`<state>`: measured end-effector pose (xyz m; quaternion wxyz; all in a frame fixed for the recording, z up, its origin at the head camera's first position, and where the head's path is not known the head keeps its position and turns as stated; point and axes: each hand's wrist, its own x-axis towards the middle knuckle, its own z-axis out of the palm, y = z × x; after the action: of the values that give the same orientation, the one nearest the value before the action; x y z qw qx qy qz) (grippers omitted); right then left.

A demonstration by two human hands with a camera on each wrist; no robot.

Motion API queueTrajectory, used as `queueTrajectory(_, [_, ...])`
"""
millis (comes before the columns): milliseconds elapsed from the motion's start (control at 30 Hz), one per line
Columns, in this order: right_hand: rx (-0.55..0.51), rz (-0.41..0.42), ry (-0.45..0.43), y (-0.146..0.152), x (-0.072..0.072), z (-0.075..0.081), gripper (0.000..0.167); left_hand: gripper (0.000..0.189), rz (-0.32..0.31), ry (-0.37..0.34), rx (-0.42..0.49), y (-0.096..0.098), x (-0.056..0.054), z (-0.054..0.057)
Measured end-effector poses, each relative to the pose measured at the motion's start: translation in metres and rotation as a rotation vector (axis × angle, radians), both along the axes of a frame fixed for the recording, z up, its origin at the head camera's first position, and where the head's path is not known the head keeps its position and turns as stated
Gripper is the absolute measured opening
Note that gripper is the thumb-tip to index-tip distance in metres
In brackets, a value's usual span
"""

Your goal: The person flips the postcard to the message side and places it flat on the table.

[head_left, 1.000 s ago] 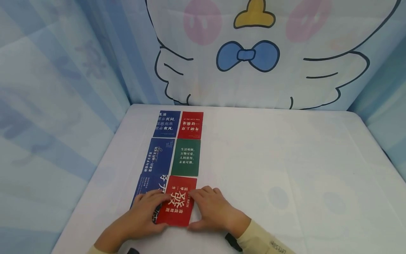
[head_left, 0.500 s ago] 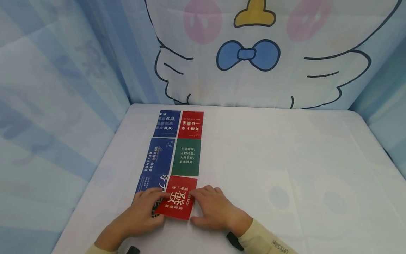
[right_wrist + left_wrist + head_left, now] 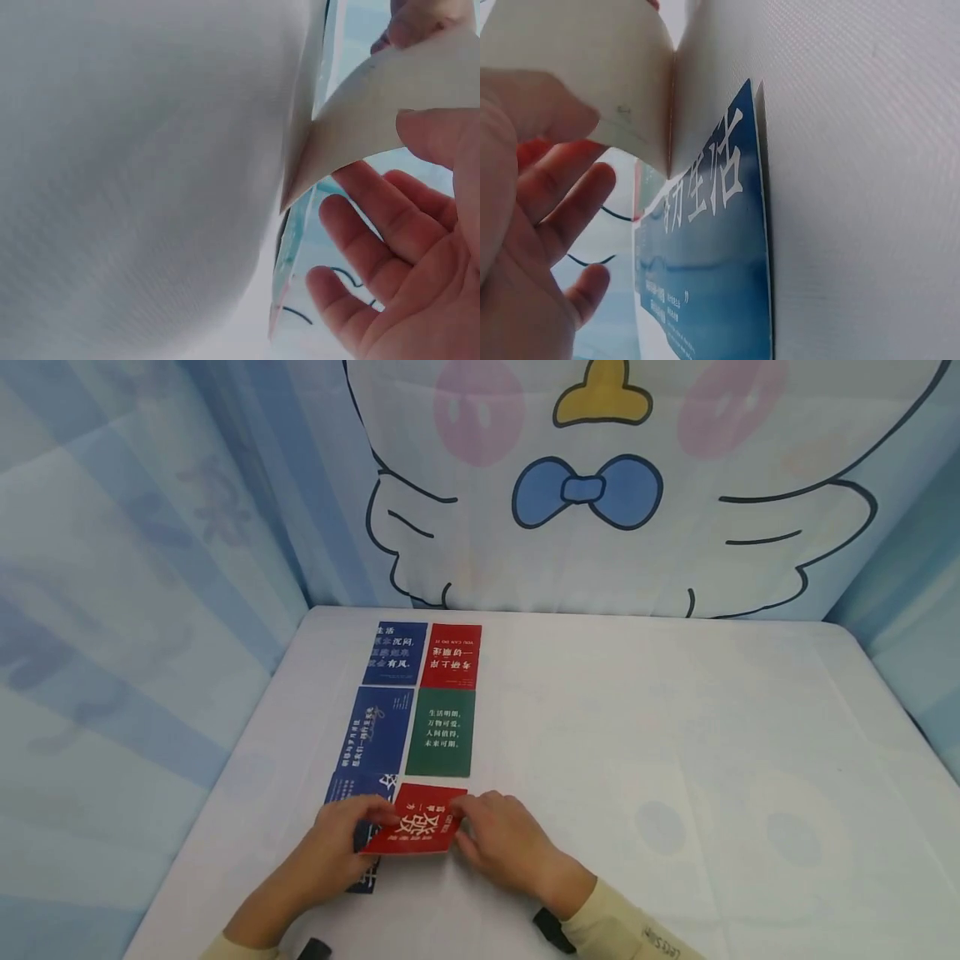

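Farthest left, your left hand (image 3: 333,852) pinches the left side of the red card (image 3: 420,827), thumb against the pale back (image 3: 585,52) and a finger on the printed face, while its other fingers spread loosely, probably to keep them out of the way. In the head view that hand hides part of the near blue card (image 3: 362,787), which lies flat beneath and just beyond it. Straight ahead of your left hand, the middle blue card (image 3: 375,729) and then the far blue card (image 3: 395,653) run away from you in a column, seemingly lined up as a guide for the second one. Between your hands, the red card stands tilted and bowed, its far edge meeting the table (image 3: 637,710) and its near edge raised; that contact looks meant to steady it. Beyond it lie the green card (image 3: 440,732) and, farther off, the far red card (image 3: 451,656). Your right hand (image 3: 506,847) mirrors the left, pinching the right side with thumb on the back, its remaining fingers loose; holding both sides likely keeps the card square.
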<state>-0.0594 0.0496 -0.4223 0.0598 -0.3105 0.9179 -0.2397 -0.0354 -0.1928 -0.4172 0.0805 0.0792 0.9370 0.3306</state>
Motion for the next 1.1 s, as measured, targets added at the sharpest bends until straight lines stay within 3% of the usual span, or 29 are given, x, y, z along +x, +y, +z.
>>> queueTrajectory(200, [-0.099,-0.009,-0.005,0.000,0.001,0.002,0.037,0.063,0.003,0.184,0.042,0.003,-0.005,0.001])
queueTrajectory(333, [-0.199,-0.021,0.017,0.000,0.001,0.001,0.042,0.064,0.030,0.228,0.044,0.005,-0.005,0.004])
queueTrajectory(567, [-0.421,-0.120,0.096,-0.004,0.004,-0.004,0.060,0.065,0.110,0.323,0.141,0.008,-0.003,0.004])
queueTrajectory(767, [-0.457,-0.138,0.149,-0.005,0.004,-0.006,0.052,0.053,0.148,0.440,0.180,0.010,-0.004,0.001])
queueTrajectory(933, [-0.460,-0.120,0.163,-0.005,0.003,-0.008,0.050,0.042,0.133,0.464,0.157,0.009,-0.007,-0.004])
queueTrajectory(1100, [-0.443,-0.110,0.097,-0.003,0.002,-0.009,0.050,0.038,0.098,0.440,0.079,0.008,-0.008,-0.006])
